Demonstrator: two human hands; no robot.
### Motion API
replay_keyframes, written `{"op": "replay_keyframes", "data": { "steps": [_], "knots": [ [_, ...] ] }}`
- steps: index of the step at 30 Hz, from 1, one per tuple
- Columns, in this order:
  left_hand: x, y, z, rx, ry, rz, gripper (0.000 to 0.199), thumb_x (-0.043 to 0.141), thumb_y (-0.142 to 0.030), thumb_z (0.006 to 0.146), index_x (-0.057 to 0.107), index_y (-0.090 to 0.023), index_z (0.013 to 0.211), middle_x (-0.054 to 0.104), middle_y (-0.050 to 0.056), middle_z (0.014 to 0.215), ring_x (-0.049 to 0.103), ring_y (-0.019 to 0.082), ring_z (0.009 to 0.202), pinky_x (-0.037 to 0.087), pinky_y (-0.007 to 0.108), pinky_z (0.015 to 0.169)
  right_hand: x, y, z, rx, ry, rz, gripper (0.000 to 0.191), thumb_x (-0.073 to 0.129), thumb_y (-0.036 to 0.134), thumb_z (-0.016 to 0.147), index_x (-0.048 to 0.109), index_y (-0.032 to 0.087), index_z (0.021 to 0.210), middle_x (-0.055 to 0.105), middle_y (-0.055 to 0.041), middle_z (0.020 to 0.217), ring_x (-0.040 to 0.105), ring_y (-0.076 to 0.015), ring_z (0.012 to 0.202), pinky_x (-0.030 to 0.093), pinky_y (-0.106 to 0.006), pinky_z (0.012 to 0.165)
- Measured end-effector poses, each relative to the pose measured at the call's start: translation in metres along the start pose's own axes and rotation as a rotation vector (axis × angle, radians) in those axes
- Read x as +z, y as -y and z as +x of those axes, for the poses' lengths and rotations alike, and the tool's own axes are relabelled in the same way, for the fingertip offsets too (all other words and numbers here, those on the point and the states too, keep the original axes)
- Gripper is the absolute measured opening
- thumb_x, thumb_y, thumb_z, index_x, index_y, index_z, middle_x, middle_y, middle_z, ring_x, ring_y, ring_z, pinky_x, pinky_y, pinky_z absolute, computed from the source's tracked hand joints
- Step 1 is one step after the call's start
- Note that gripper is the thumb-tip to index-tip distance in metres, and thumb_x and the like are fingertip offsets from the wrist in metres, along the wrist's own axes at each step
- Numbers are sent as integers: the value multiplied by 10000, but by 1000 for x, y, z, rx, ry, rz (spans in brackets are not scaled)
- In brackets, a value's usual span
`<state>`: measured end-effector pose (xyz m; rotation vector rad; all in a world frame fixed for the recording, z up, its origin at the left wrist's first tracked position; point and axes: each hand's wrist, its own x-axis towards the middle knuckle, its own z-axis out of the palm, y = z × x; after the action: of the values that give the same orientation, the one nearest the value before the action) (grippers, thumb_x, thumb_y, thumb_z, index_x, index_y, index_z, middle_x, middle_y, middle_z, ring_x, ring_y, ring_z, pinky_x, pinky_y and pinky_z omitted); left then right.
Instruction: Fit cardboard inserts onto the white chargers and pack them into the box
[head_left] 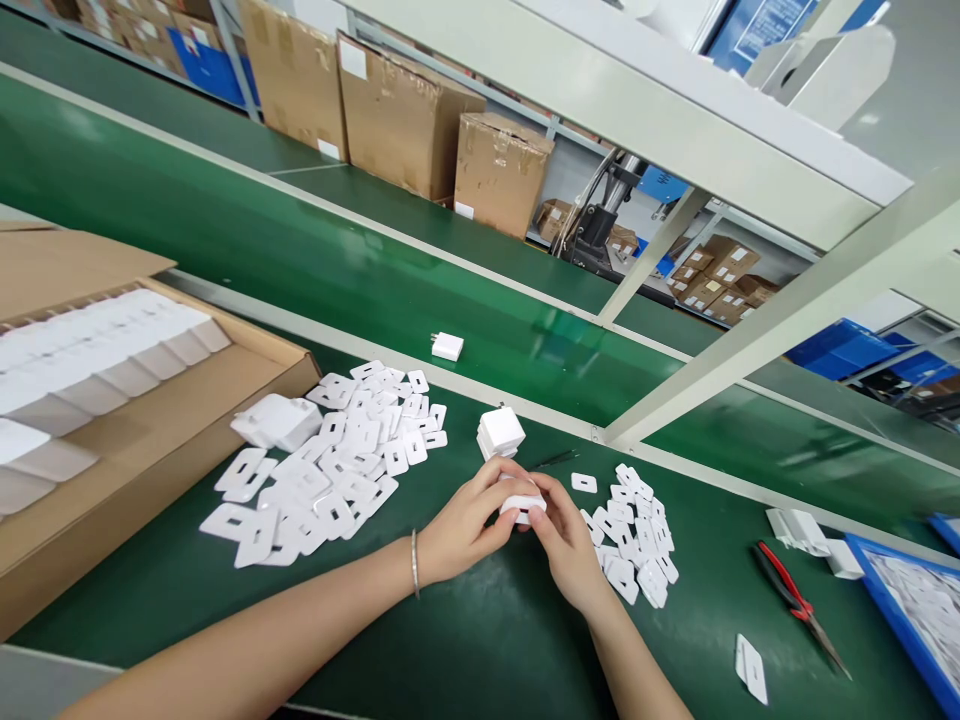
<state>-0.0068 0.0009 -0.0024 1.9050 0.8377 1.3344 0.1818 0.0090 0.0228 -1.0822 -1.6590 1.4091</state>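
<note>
My left hand [469,520] and my right hand [566,540] meet at the middle of the green table, both closed on one small white adapter [523,505]. Fingers of both hands hide part of it. Just beyond them stands a short stack of white adapters [501,430]. A large pile of flat white plates with slots [352,470] lies to the left of my hands. Right of my right hand is a smaller pile of white plates [637,530], with one single plate [584,483] beside it.
An open cardboard box [277,385] with rows of white pieces is at the left. Red-handled pliers [799,600], white parts [799,530] and a blue tray [892,610] lie at the right. One adapter [448,346] rests on the green belt [360,260]. A slanted metal post [750,325] rises beyond.
</note>
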Motion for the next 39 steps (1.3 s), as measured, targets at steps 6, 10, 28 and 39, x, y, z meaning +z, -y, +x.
{"op": "replay_keyframes", "data": {
  "steps": [6, 10, 28, 39],
  "knots": [
    [-1, 4, -1, -76, -3, -11, 481, 293, -513, 1103, 614, -257, 1354, 476, 126, 1286, 565, 261, 1128, 527, 436, 1019, -2, -4, 2, -126, -92, -56, 401, 658, 494, 962, 603, 293, 1304, 654, -87, 1242, 662, -250, 1126, 566, -389, 974],
    [-1, 6, 1, -87, 4, -27, 424, 356, -473, 1106, 664, -270, 1316, 535, 92, 1104, 576, 242, 1034, 528, 371, 927, -3, -4, 2, -127, -81, -61, 385, 660, 483, 960, 594, 308, 1297, 652, -77, 1221, 660, -249, 1122, 557, -391, 983],
    [-3, 1, 3, -4, 1, 60, 422, 364, -465, 1103, 682, -249, 1278, 541, 89, 1044, 587, 234, 979, 514, 351, 840, 3, -5, 3, -198, -65, 34, 334, 643, 486, 980, 601, 297, 1253, 658, -66, 1195, 649, -234, 1115, 535, -372, 977],
    [-18, 16, 18, 77, -520, 633, 278, 582, -254, 1033, 630, -282, 1305, 582, 105, 1307, 571, 289, 1200, 410, 448, 1017, 4, -17, 3, -214, -119, -9, 446, 498, 480, 1057, 426, 370, 1483, 527, -86, 1436, 608, -233, 1157, 508, -448, 1008]
  ]
}}
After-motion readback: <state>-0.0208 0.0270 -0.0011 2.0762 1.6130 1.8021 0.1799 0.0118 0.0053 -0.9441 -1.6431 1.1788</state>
